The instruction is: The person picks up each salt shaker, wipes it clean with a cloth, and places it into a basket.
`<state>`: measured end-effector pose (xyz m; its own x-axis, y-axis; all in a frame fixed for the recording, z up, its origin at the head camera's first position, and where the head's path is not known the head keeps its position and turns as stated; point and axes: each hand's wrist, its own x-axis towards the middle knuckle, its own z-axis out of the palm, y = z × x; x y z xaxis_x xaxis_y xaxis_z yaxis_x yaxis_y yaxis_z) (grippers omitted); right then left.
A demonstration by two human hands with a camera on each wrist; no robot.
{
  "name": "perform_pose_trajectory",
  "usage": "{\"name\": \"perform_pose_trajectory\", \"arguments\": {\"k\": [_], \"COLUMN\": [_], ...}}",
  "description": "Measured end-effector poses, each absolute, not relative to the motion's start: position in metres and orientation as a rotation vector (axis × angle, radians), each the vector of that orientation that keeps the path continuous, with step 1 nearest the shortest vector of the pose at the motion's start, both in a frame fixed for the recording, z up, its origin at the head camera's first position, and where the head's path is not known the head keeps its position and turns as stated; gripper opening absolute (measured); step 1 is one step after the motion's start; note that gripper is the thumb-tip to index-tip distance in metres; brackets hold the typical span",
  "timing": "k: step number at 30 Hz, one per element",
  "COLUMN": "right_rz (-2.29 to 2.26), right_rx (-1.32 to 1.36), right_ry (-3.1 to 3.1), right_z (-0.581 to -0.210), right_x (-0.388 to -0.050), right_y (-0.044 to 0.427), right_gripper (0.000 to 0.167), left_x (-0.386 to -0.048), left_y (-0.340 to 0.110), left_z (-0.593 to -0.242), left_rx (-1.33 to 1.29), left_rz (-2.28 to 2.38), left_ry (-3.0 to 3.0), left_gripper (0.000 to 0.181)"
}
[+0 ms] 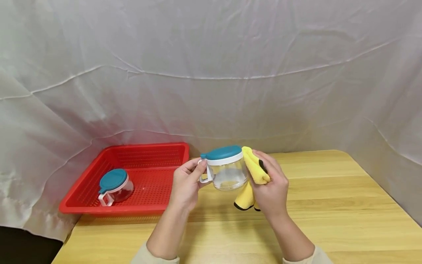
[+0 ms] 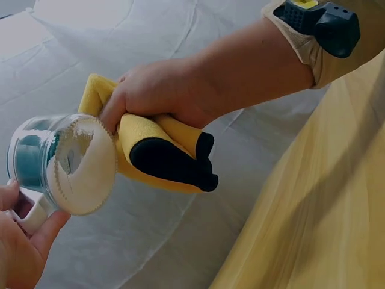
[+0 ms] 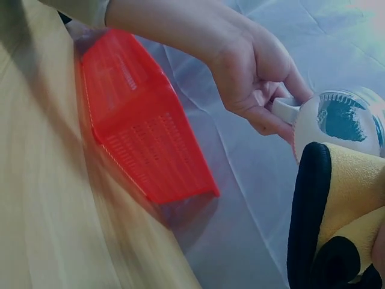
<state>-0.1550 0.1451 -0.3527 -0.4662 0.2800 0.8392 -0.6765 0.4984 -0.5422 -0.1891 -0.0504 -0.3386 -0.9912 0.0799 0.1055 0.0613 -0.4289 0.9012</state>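
Observation:
A clear glass jar (image 1: 229, 176) with a teal lid, white collar and white handle is held above the table. My left hand (image 1: 188, 183) pinches its handle (image 3: 285, 110) between thumb and fingers. On the other side, my right hand (image 1: 271, 187) grips a bunched yellow cloth (image 1: 255, 168) with black edging, which meets the jar's right side. Folds of the cloth (image 2: 162, 150) hang below the right hand in the left wrist view. Seen from beneath in that view, the jar's round base (image 2: 87, 165) faces the camera.
A red plastic basket (image 1: 148, 209) with perforated walls stands on the left of the wooden table (image 1: 329, 205). Inside it a second jar (image 1: 113, 183) with a teal lid lies tilted. A pale grey curtain (image 1: 211, 102) hangs behind the table.

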Motion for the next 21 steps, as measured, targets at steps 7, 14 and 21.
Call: {"name": "perform_pose_trajectory", "arguments": {"k": [7,14,21], "right_rz": [1.145,1.036,0.903], "right_rx": [0.404,0.565,0.726], "right_ry": [-1.679,-1.581,-1.504], "right_z": [-0.354,-0.352,-0.347], "right_x": [-0.152,-0.149,-0.146], "right_y": [0.138,0.131,0.117], "right_gripper": [0.044,0.03,0.022], "left_x": [-0.192,-0.194,-0.194], "left_y": [-0.056,-0.059,-0.06], "left_z": [-0.336,-0.333,-0.332], "left_rx": [0.17,0.16,0.113], "left_rz": [2.685,2.703,2.784], "left_ry": [1.748,1.853,1.845], "left_gripper": [0.007,0.01,0.01]}}
